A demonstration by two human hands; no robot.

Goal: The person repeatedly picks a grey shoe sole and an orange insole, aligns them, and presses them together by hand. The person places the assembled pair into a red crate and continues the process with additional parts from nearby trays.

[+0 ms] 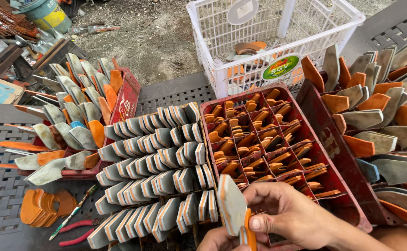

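My right hand (287, 214) comes in from the lower right, its thumb and fingers pinched on a flat grey scraper piece (231, 204) with an orange edge (249, 234), held upright at the bottom centre. My left hand (215, 242) shows only partly at the bottom edge, gripping the same piece from below. Just beyond my hands stands a red compartment crate (326, 139) filled with small orange and brown pieces (259, 139). Left of it, several rows of grey pieces (161, 167) with orange edges stand packed together.
A white plastic basket (278, 46) at the back holds a few pieces. A second red crate (126, 100) on the left and a pile (380, 116) on the right carry larger grey and orange pieces. A stack of orange pieces (40, 207) and red-handled pliers (75, 227) lie lower left.
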